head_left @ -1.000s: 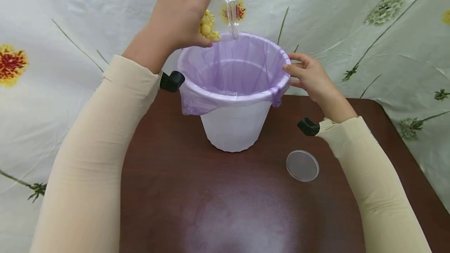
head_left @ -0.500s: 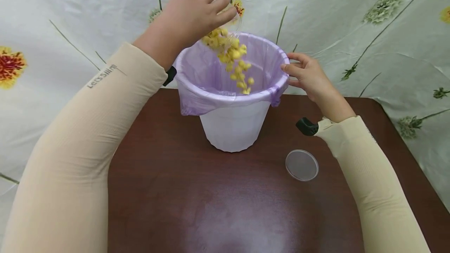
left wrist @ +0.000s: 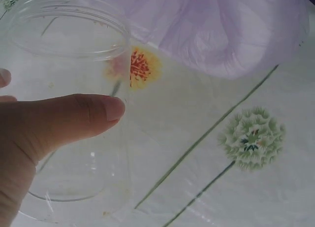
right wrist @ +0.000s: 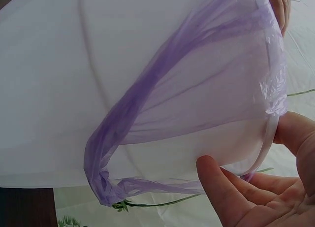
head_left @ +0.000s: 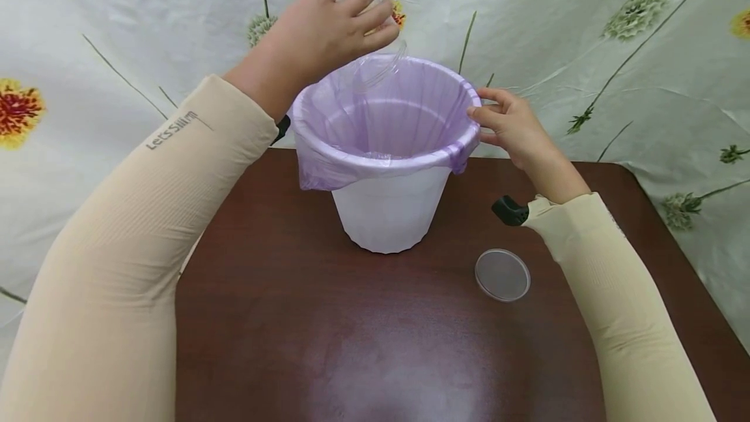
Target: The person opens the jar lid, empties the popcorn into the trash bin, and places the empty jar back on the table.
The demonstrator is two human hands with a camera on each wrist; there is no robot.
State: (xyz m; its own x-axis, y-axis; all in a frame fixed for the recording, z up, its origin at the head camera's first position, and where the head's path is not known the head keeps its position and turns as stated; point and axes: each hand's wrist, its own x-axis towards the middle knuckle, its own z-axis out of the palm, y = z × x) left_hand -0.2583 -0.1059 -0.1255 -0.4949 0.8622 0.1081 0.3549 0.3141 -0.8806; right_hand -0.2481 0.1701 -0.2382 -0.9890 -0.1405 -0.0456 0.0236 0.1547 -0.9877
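My left hand (head_left: 340, 28) grips a clear plastic jar (left wrist: 83, 163), its thumb lying across the side in the left wrist view. In the head view the jar is tipped, mouth down, over the back left of a white trash can (head_left: 392, 210), partly hidden behind the hand. No yellow pieces show inside the jar. A thin purple bin liner (head_left: 404, 112) lines the can and folds over its rim. On the can's right side, my right hand (head_left: 512, 126) pinches the rim, with fingers on both sides of the edge in the right wrist view.
A round clear lid (head_left: 502, 275) lies on the dark brown table (head_left: 281, 331), to the right in front of the can. A floral cloth (head_left: 545, 38) hangs behind the table. A knotted part of the liner (right wrist: 106, 187) dangles outside the rim.
My left hand has tipped the jar over; yellow popcorn-like pieces fell from it into the can and are out of sight. My right hand has stayed at the rim.
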